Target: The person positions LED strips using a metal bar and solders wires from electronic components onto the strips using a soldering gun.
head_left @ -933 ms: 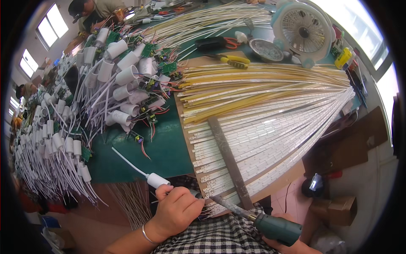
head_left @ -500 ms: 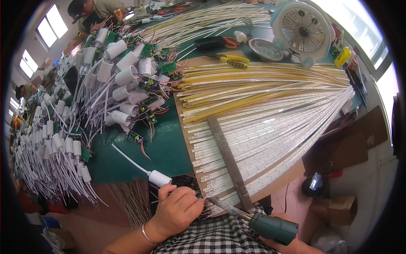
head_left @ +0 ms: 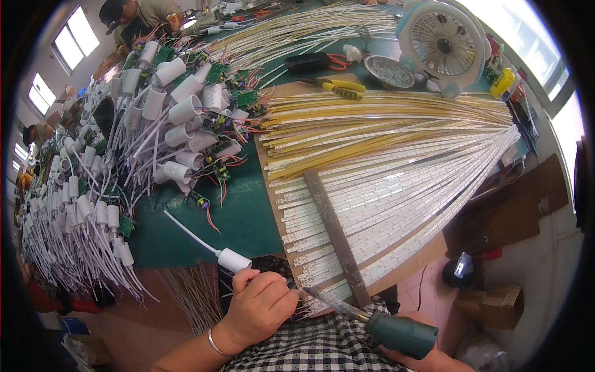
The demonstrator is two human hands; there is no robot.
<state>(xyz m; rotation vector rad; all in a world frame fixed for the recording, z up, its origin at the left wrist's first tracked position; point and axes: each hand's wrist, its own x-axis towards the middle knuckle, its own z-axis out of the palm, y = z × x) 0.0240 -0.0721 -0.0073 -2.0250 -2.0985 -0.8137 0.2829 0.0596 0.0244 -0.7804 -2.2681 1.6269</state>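
Head view: L hand is closed, fingers curled, gripping approx. the lower end of a white cylinder w/ its white cable pointing up-left; contact under the fingers is hidden. R hand, partly behind the tool, grasps the handle of a dark green soldering iron. Iron's tip sits just beside the L hand's fingers; whether it touches a wire or a strip cannot be confirmed.

Loc.: cyl. is over the near edge of the green tabletop, left of the white LED strips, which fan out on cardboard w/ a dark bar across them.

Step in hand, insp. judgement: soldering a joint, prob. btwn. the cyl.'s wiring and a strip end. Next move seems to call for both hands steady, tip on the joint, fingers clear of hot metal; then iron off before the cyl. shifts.

Diff. vs. earliest frame: cyl. is slightly higher and further right; iron slightly further left, tip closer to the fingers. Vs. the later of the earlier frames: no clear change. Bar and strips look unmoved throughout.
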